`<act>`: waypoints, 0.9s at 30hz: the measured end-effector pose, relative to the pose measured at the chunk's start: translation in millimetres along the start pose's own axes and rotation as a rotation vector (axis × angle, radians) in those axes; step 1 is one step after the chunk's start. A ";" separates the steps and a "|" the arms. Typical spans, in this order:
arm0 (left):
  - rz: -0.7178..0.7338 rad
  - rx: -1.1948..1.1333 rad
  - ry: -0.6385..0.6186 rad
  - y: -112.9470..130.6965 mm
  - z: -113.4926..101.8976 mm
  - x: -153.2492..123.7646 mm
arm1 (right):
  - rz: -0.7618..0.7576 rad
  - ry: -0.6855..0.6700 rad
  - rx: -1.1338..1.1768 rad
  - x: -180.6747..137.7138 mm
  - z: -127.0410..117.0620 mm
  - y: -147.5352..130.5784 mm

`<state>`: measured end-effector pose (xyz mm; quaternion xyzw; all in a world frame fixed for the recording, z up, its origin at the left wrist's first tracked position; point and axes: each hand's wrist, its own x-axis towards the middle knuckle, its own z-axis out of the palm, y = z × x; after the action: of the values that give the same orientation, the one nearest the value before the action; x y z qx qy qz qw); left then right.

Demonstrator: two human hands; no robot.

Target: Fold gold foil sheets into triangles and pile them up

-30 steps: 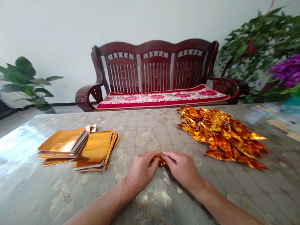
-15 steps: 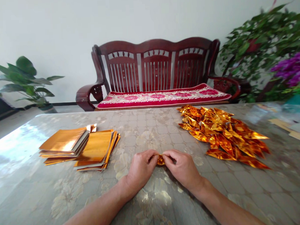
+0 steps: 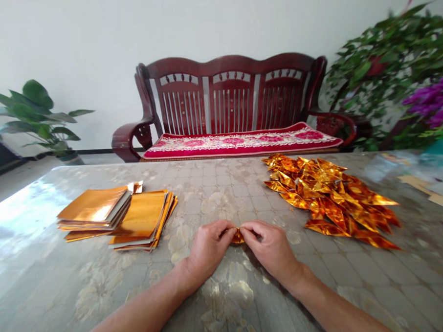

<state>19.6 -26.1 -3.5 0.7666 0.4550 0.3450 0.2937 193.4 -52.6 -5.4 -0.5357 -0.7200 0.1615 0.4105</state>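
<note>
A small piece of shiny gold foil paper [image 3: 238,236] is pinched between my two hands at the middle of the table. My left hand [image 3: 212,244] grips its left side between thumb and forefinger. On the right side, my right hand [image 3: 268,243] pinches it the same way, its fingers curled. Only the strip between the fingertips shows; the rest of the folded paper is hidden. To the right lies a heap of pointed, folded gold foil pieces [image 3: 329,195]. Flat gold foil sheets [image 3: 141,216] are stacked on the left.
The table [image 3: 215,200] has a glossy, floral-patterned cover. Behind it stands a dark red wooden bench [image 3: 231,102] with a red patterned cushion [image 3: 242,141]. Clear plastic and brown card strips [image 3: 431,191] lie at the far right. Potted plants [image 3: 39,115] flank the bench.
Both hands keep their pinch on the gold foil paper, with only a very slight shift of the fingers. The view has moved a little; the stack and the heap look unchanged.
</note>
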 end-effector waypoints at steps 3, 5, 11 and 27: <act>-0.024 0.020 0.007 0.8 0.6 -0.3 | 0.004 -0.008 0.035 0.5 0.5 2.9; -0.035 0.018 0.004 0.8 1.0 -0.6 | 0.005 -0.015 0.049 1.3 1.0 4.7; -0.015 0.008 -0.025 0.5 2.0 -0.7 | -0.018 -0.071 0.032 3.0 -0.1 6.1; 0.052 0.086 -0.036 -3.7 2.9 -2.4 | -0.076 -0.064 -0.021 0.8 1.6 2.2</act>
<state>19.2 -27.2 -8.7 0.7962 0.4442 0.3186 0.2595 193.5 -50.7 -7.6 -0.5070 -0.7541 0.1553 0.3875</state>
